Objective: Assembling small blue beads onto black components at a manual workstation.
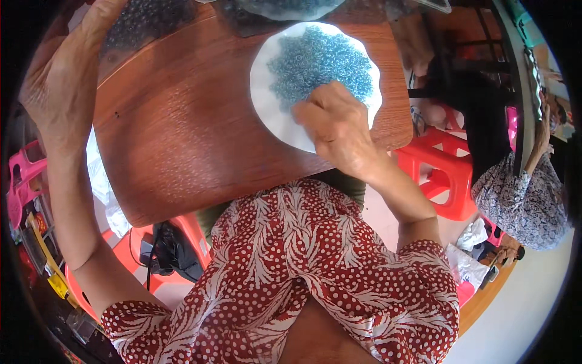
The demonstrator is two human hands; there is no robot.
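Observation:
A white plate with a wavy rim (pixel 265 100) rests on the brown wooden tabletop (pixel 182 133). Heaped on it are many tiny, clear blue bits (pixel 321 60), too small to name for sure. My right hand (pixel 336 127) is over the near part of the plate, its fingers curled together against the heap. Whatever it pinches is hidden beneath the knuckles. My left hand (pixel 63 85) is raised by the table's left edge, with one finger reaching upward. Its fingertips are cut off by the picture's edge, so whether it holds anything does not show.
Past the table's far edge is a dark glossy surface (pixel 236 18) with a bluish plate shape in it. Red plastic stools (pixel 442 170) stand to the right and below left, one bearing a black bag (pixel 176 252). Another person's patterned garment (pixel 521 200) shows at far right.

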